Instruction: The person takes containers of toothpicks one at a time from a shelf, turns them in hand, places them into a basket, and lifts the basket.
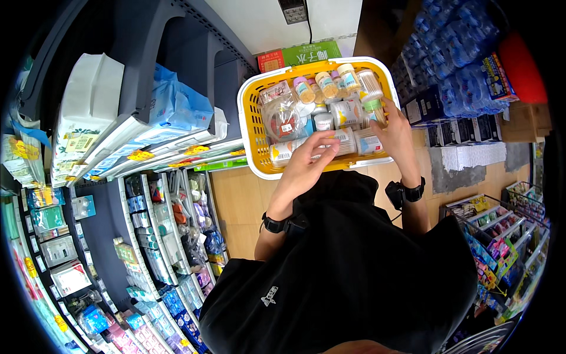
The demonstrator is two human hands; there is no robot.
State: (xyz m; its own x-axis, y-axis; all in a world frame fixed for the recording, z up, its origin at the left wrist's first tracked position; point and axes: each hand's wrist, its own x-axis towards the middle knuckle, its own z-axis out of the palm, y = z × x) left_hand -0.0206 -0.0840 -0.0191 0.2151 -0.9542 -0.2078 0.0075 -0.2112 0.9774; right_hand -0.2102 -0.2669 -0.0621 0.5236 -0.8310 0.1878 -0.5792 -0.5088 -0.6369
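Observation:
A yellow plastic basket [254,152] with a white rim stands before me, filled with small packaged goods. My right hand [395,137] grips a small clear jar with a green lid [374,106] at the basket's right side, thumb and fingers on either side of it. My left hand [309,157] is over the near row of cotton swab tubs [347,140], fingers slightly apart; whether it touches them is unclear. Toothpick jars [327,85] with purple and cream lids stand along the far side. A clear round package [283,119] lies at the left, beside a white cotton swab tub [347,113].
Grey shelving [146,84] with tissue packs [88,106] rises at the left. Behind the basket lies a green and red carton [309,54]. Shrink-wrapped water bottles [446,48] are stacked at the right, above cardboard boxes [524,121]. A wire display rack [495,221] stands nearer, lower right.

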